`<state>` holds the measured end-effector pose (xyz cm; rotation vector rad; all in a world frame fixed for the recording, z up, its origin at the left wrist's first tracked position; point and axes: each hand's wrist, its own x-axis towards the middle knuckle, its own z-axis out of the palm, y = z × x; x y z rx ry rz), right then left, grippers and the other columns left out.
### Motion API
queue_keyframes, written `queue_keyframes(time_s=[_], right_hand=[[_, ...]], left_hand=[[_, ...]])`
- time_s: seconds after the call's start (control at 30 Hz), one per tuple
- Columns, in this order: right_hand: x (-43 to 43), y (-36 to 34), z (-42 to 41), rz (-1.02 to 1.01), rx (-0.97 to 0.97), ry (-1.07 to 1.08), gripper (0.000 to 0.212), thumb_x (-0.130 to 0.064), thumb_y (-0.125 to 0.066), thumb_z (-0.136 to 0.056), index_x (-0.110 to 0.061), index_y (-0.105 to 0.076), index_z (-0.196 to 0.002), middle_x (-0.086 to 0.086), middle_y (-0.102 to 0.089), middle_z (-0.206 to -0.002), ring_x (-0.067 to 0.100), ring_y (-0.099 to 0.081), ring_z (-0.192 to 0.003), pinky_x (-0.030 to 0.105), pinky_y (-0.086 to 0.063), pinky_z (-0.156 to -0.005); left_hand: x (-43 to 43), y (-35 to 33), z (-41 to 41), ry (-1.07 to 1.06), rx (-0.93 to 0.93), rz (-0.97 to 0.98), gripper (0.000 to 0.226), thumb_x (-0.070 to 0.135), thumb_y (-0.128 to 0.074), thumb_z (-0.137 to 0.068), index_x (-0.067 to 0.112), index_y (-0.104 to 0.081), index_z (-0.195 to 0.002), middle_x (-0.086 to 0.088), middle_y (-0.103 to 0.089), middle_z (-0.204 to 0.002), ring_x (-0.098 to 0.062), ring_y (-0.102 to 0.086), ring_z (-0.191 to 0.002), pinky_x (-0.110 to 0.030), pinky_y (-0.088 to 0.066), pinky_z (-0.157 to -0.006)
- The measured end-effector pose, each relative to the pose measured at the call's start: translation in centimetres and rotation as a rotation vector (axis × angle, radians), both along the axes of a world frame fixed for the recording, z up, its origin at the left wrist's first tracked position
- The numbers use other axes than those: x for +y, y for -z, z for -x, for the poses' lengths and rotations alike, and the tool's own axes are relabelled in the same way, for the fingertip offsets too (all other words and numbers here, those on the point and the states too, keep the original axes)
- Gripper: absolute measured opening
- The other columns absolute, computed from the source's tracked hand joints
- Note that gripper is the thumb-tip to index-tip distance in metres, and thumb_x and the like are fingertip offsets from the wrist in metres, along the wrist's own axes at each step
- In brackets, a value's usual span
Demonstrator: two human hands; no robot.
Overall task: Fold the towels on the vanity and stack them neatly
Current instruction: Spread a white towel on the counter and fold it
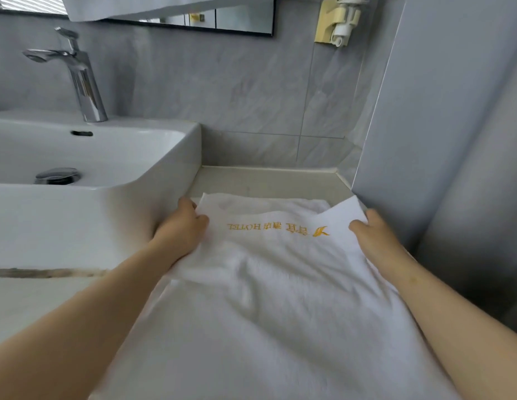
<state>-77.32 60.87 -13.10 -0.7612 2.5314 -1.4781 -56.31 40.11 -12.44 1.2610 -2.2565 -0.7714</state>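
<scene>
White towel (269,284) is being pinched at both far corners by the left hand (182,226) and right hand (373,235), seemingly mid-fold, nothing stacked yet.

Grey tiled walls (251,90), white basin (113,157)

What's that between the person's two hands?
In the head view, the white towel stretches between the left hand and the right hand, its yellow lettering upside down.
</scene>
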Motion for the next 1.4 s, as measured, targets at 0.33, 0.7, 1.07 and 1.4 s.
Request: queue_keyframes(time_s=[0.33,0.7,1.07,1.4], right_hand=[[2.2,-3.4,3.8,-0.164,-0.025,-0.027,0.005,-0.005,-0.066,-0.079,-0.002,-0.062,-0.076,0.011,-0.061,-0.073,0.024,-0.054,-0.065,0.029,-0.039,-0.062],[-4.3,-4.8,7.8,0.155,-0.209,0.041,0.016,-0.005,-0.064,-0.082,-0.011,-0.058,-0.068,0.011,-0.054,-0.073,0.02,-0.048,-0.062,0.025,-0.037,-0.058],[-7.2,2.2,9.2,-0.273,0.196,0.193,0.013,-0.023,-0.055,-0.081,-0.011,-0.057,-0.085,0.01,-0.062,-0.092,0.035,-0.054,-0.093,0.035,-0.046,-0.078],[-6.8,1.2,8.9,-0.234,0.089,0.048,0.014,-0.017,-0.064,-0.08,-0.017,-0.059,-0.092,0.004,-0.061,-0.094,0.028,-0.056,-0.093,0.035,-0.047,-0.081]], left_hand=[[0.1,-2.7,2.9,0.18,0.096,-0.109,0.007,0.015,-0.056,-0.089,0.009,-0.059,-0.092,-0.009,-0.061,-0.088,-0.025,-0.057,-0.077,-0.028,-0.043,-0.065],[-5.5,-1.9,4.8,0.068,0.455,-0.283,0.016,0.004,-0.051,-0.084,0.011,-0.057,-0.071,-0.006,-0.059,-0.063,-0.023,-0.05,-0.057,-0.021,-0.039,-0.047],[-7.7,1.7,7.2,-0.018,-0.116,0.095,0.019,0.02,-0.049,-0.089,0.005,-0.051,-0.102,-0.018,-0.058,-0.116,-0.034,-0.053,-0.105,-0.031,-0.04,-0.079],[-7.5,1.1,7.0,-0.053,0.023,0.053,0.024,0.022,-0.055,-0.088,0.007,-0.058,-0.107,-0.012,-0.061,-0.112,-0.03,-0.057,-0.098,-0.028,-0.042,-0.074]])
